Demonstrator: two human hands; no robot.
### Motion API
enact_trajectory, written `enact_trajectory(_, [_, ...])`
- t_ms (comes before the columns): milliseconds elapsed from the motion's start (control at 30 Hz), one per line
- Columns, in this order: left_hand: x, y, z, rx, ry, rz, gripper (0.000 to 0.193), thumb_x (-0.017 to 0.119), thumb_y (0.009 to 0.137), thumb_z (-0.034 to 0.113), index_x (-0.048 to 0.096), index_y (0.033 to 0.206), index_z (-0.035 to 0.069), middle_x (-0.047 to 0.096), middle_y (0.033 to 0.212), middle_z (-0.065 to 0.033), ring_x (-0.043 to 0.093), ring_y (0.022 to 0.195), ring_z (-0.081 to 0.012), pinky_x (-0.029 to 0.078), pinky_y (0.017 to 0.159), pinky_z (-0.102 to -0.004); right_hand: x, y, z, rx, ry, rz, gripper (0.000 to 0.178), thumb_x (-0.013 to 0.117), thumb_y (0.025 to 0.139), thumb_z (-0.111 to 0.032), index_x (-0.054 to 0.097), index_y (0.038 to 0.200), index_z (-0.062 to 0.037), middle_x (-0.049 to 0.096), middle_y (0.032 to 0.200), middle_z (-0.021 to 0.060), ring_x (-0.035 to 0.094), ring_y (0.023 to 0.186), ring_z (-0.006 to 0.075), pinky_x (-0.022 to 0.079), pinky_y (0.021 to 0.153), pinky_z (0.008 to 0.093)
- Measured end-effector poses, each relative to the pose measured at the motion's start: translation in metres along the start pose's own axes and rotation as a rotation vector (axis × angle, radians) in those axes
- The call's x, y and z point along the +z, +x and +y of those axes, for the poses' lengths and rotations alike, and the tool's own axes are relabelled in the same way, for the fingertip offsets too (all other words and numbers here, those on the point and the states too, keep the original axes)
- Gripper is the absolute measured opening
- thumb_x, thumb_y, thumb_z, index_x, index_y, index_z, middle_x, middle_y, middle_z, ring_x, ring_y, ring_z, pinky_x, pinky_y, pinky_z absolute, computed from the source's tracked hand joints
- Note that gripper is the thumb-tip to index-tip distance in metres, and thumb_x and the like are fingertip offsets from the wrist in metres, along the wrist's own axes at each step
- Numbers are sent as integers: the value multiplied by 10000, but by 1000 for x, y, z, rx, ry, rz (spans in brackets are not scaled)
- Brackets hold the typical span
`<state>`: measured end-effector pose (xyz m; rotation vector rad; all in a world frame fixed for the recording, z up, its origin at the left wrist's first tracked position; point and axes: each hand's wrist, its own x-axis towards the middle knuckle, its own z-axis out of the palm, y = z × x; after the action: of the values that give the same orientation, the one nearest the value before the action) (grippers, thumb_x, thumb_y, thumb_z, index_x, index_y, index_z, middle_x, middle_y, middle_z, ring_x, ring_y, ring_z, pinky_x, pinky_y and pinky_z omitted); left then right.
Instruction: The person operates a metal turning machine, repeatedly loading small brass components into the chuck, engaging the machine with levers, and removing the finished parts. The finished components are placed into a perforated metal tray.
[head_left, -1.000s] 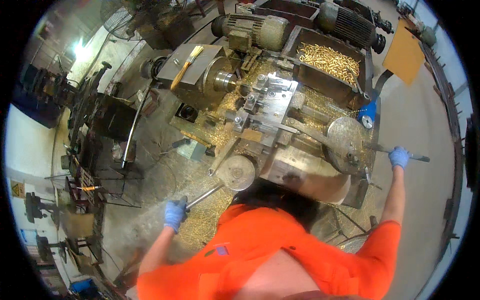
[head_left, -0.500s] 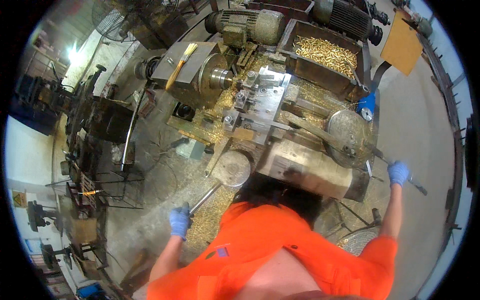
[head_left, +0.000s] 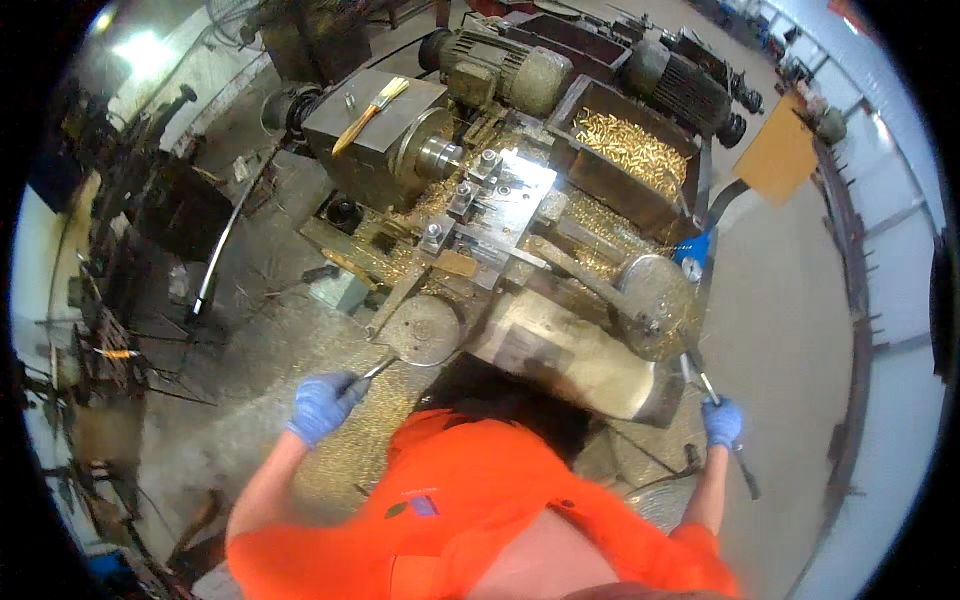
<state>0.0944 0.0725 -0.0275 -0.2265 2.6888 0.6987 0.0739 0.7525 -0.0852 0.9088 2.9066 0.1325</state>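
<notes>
I stand at a small metal-turning lathe. My left hand [head_left: 325, 407], in a blue glove, is closed around the end of a metal lever [head_left: 378, 366] that runs out from a round disc [head_left: 422, 330]. On the right, my gloved right hand [head_left: 722, 422] grips a long handle [head_left: 708, 384] joined to a larger disc [head_left: 655, 305]. Between and beyond them lies the bright tool slide [head_left: 515, 195] with bolted tool blocks. It faces the round chuck [head_left: 438, 157] on the headstock [head_left: 375, 125]. Any workpiece in the chuck is too small to make out.
A wooden-handled brush [head_left: 368, 118] rests on the headstock. Behind the slide, a steel bin [head_left: 590, 165] holds many small brass pieces [head_left: 630, 150]. Brass chips cover the machine bed and nearby floor. Electric motors [head_left: 500, 70] stand at the back; a long metal rod [head_left: 230, 235] slants at left.
The view has turned, shifting the machine leftward in the picture. My right hand has swung its handle lower and closer to me. Both hands keep their grip.
</notes>
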Motion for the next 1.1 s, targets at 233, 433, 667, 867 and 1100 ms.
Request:
enact_trajectory(233, [17,40,-1,192,214,-159,274,572,769,363,642,747,100,590,632,-164,584,599,-340,453,557,-417,10,-19,141,37,-92,-34,403,669,668,-324,642,984,-77,644,871,178,629,822,325,490,706,405])
enact_trajectory(433, [16,47,-4,159,87,-264,278,575,777,367,660,781,102,606,642,-148,596,592,-306,471,573,-389,25,-17,205,218,-262,-153,334,663,653,-337,673,819,-47,635,828,200,625,778,357,490,683,427])
enact_trajectory(667, [21,47,-9,180,144,-240,248,585,778,341,658,796,104,624,640,-112,605,580,-262,472,566,-369,19,-30,181,277,-236,-133,338,652,660,-338,672,789,-26,631,813,215,624,794,368,491,708,432])
enact_trajectory(867, [20,45,-8,182,5,-232,319,529,783,368,624,761,64,578,684,-211,568,648,-379,446,604,-439,34,-32,198,251,-236,-105,326,680,642,-310,666,758,-5,631,759,221,639,750,349,496,657,407])
enact_trajectory(1100, [14,45,-5,188,23,-286,301,521,795,351,626,775,69,579,669,-202,571,632,-363,449,610,-426,38,-42,196,249,-223,-74,336,649,649,-318,661,738,5,619,751,242,636,753,358,494,659,404])
